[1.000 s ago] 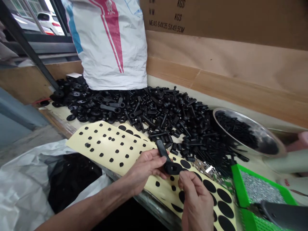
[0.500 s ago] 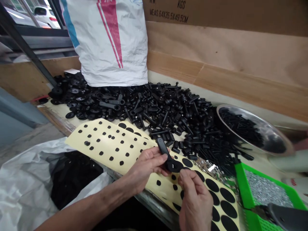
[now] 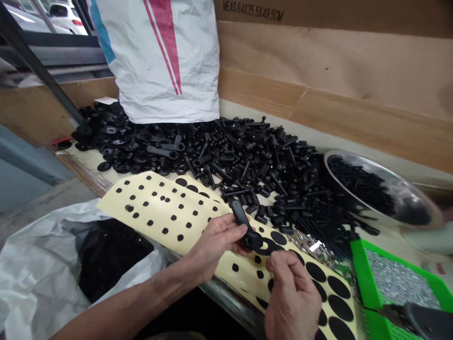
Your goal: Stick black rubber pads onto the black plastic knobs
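Wooden boarding (image 3: 262,56) backs the tabletop (image 3: 85,158), with a printed carton (image 3: 354,16) showing above it. Toward the far edge, a white bag (image 3: 198,71) with red and blue print stands among a pile (image 3: 226,146) of black plastic parts. Right of the pile, a metal bowl (image 3: 417,193) contains thin black pieces. At the right end, a green basket (image 3: 361,264) contains small silvery pieces; a dark-handled tool (image 3: 430,321) lies across it.

Along the near edge lies a yellow sheet (image 3: 113,202) bearing small black dots; larger black discs (image 3: 339,308) show on yellow backing toward the right. Metal clips (image 3: 313,246) lie just beyond these.

Left hand (image 3: 221,236) grips a black lever (image 3: 241,215) between thumb and fingers, above the sheet near the tabletop's near edge. Right hand (image 3: 292,288) is just beside the lever, apart from it, fingers curled and fingertips together; whether it holds anything cannot be determined.
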The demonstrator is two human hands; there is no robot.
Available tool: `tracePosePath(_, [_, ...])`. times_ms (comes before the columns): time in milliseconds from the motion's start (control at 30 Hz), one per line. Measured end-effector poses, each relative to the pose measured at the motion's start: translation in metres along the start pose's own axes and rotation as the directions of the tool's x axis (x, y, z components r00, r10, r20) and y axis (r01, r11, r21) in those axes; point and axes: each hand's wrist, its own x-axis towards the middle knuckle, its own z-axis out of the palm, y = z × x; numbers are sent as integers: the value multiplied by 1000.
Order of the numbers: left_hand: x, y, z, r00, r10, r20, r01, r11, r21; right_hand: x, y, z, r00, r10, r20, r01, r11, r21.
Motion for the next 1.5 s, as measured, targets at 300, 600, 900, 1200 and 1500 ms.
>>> tracePosePath(300, [0,3,3,1000,-10,18,10,1000,-10,2,8,0,990,128,61,-126,991,-33])
tracePosePath(600, [-1,3,1,1000,-15,20,16,1000,-15,2,7,1,990,132,58,-129,990,-56])
tracePosePath(900, [0,4,2,1000,-16,13,17,1000,-20,1,7,2,993,97,62,-92,993,-78])
tracePosePath(1200, [0,2,1,1000,-7,19,7,1000,-28,1,8,2,994,97,49,-92,991,-100])
tracePosePath(1500, [0,3,-1,999,-23,34,25,998,-52,3,10,0,994,68,88,-58,992,-113])
